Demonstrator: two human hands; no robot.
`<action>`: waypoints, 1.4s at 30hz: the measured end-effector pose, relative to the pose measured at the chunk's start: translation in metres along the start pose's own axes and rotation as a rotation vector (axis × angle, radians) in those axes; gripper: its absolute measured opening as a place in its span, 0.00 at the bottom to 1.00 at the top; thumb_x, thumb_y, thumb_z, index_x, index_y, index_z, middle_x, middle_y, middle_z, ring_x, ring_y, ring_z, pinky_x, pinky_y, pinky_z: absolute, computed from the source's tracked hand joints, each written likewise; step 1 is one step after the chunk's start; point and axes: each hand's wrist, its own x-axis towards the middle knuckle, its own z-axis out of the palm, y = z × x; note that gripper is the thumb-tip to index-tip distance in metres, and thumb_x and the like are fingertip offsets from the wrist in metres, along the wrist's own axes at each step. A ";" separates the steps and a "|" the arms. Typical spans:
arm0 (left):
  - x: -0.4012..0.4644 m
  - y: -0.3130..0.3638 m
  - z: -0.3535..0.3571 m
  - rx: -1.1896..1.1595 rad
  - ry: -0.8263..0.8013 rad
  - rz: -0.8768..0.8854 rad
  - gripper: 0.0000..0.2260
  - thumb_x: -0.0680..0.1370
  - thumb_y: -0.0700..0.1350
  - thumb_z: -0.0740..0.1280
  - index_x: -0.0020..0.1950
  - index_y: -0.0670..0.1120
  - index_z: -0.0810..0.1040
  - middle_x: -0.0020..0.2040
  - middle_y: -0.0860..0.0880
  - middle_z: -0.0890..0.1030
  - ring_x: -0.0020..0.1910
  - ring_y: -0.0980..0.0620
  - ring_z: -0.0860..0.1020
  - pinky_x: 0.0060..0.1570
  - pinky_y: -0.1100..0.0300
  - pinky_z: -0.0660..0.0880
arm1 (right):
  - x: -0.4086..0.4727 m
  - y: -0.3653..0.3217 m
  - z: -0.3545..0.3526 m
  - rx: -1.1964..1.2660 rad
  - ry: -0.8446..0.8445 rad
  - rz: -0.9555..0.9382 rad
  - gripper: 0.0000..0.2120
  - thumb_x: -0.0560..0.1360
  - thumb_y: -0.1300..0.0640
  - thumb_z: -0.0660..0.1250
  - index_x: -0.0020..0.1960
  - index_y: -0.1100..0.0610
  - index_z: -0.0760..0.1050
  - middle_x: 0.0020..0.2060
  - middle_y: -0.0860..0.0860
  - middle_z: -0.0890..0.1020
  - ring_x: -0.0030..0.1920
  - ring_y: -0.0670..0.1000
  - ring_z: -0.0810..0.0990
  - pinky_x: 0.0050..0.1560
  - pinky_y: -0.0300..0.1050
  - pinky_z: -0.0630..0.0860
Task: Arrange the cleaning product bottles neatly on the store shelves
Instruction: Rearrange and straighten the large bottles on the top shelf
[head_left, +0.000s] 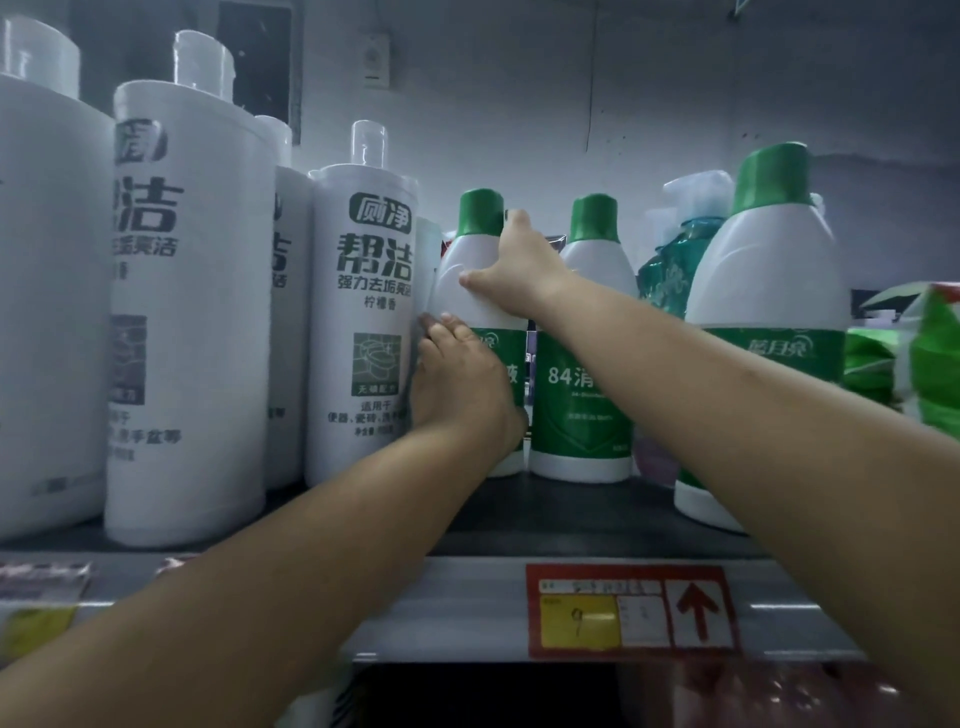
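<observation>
Evidently, in the head view, both hands were on one green-capped bottle (475, 291), which stood upright toward the back of the shelf (571, 514). The right hand (519, 270) gripped its white shoulder, thumb across the front and fingers curled round toward the neck below the cap; the left hand (460, 379) lay against its lower body over the green label, fingers fairly straight and reaching round its left side, pressing rather than pinching. Just left of that bottle, close enough that a gap could not be made out, stood a tall white toilet-cleaner bottle (363, 322); just right of it stood a second green-capped bottle (587, 353), and further right and nearer the front a third, larger-looking one (763, 322). The held bottle looked like smooth, stiff plastic, probably full and fairly heavy, so likely slippery at the shoulder; a hold low on the body plus the neck seemed soundest. Room beside it was tight, but the dark shelf in front of it lay open up to the front lip with its price tag (631, 610).
</observation>
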 end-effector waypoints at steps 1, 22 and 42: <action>-0.001 0.001 -0.002 0.015 -0.012 0.002 0.49 0.72 0.54 0.69 0.72 0.31 0.39 0.74 0.32 0.43 0.75 0.38 0.45 0.73 0.52 0.50 | -0.003 0.000 -0.003 -0.006 0.013 -0.014 0.33 0.73 0.53 0.68 0.70 0.63 0.55 0.64 0.60 0.70 0.64 0.59 0.70 0.61 0.48 0.67; -0.045 0.103 -0.001 -0.741 -0.254 0.388 0.47 0.73 0.54 0.69 0.75 0.43 0.37 0.66 0.43 0.72 0.60 0.46 0.74 0.56 0.57 0.73 | -0.148 0.121 -0.084 0.320 0.418 0.305 0.31 0.68 0.49 0.73 0.65 0.58 0.66 0.58 0.55 0.77 0.52 0.50 0.76 0.46 0.38 0.72; -0.039 0.011 -0.006 -0.544 0.027 0.087 0.48 0.73 0.54 0.67 0.74 0.46 0.31 0.68 0.44 0.63 0.61 0.46 0.71 0.56 0.51 0.74 | -0.115 0.058 0.002 0.718 0.163 0.143 0.27 0.66 0.49 0.74 0.60 0.55 0.69 0.53 0.52 0.80 0.54 0.53 0.80 0.57 0.55 0.76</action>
